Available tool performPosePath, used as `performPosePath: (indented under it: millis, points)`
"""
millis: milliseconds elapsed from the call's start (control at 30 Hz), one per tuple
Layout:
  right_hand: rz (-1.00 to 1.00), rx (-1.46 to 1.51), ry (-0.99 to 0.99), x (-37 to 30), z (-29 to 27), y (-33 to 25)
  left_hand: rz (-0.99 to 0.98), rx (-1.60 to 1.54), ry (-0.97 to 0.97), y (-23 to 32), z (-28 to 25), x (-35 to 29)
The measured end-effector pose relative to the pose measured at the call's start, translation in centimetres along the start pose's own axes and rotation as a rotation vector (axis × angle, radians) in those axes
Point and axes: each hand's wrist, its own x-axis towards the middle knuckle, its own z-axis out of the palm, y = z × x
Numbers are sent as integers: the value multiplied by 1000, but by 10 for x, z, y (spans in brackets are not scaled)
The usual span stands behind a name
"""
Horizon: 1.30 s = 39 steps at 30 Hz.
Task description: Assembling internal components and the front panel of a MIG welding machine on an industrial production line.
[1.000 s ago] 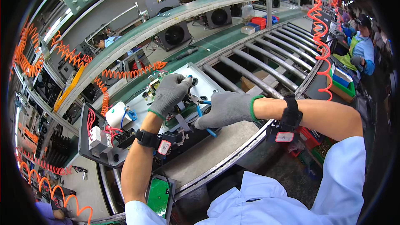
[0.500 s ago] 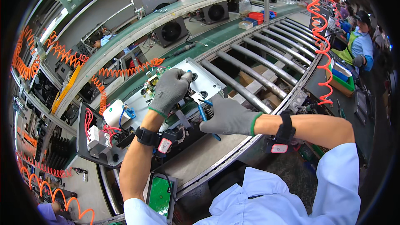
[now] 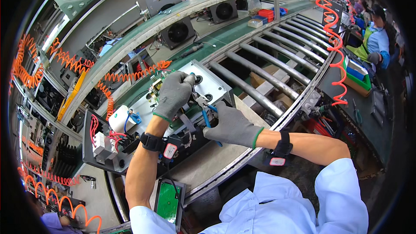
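My left hand (image 3: pixel 175 97), in a grey glove, is closed in a pinch at the edge of a pale metal housing (image 3: pixel 203 71) with round dark holes. What lies between its fingertips is too small to make out. My right hand (image 3: pixel 234 125), gloved the same way, grips pliers (image 3: pixel 206 117) with blue handles. Their jaws point up and left, close below my left fingertips. A circuit board with small parts (image 3: pixel 154 91) shows partly behind my left hand. Beside it sit a white rounded part (image 3: pixel 119 118) and a grey-white block (image 3: pixel 102 145) with red wires.
Metal rollers (image 3: pixel 260 82) run away to the right. A green circuit board (image 3: pixel 167 201) lies low, near my left forearm. Orange coiled hoses (image 3: pixel 333 43) hang at both sides. Black speaker-like boxes (image 3: pixel 177 30) stand on the far shelf. A co-worker (image 3: pixel 375 39) stands at far right.
My right hand has shifted slightly left with the pliers, and my right elbow has come inward. My left hand keeps its pinch in nearly the same place.
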Motion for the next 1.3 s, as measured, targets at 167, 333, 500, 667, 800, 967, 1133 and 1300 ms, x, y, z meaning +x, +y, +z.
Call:
performPosePath:
  millis: [167, 333, 500, 667, 800, 967, 1133, 1300]
  points:
    - [-131, 47, 133, 9, 13, -9, 47, -177, 53, 7, -3, -2]
    - [9, 85, -41, -16, -9, -2, 16, -218, -6, 6, -7, 4]
    - [114, 74, -101, -55, -26, 20, -76, -238, -86, 10, -16, 8]
    - [187, 180, -55, -84, -31, 68, 16, -67, -98, 18, -27, 5]
    - [210, 252, -29, -112, -35, 122, 149, 309, 6, 27, -30, 8]
    - [397, 539, 12, -165, -41, 196, 119, 579, 116, 35, -31, 20]
    - [759, 930, 463, -208, -56, 273, 117, 306, 109, 39, -27, 41]
    - [767, 1139, 910, -253, -89, 341, 123, 160, 62, 48, -17, 64]
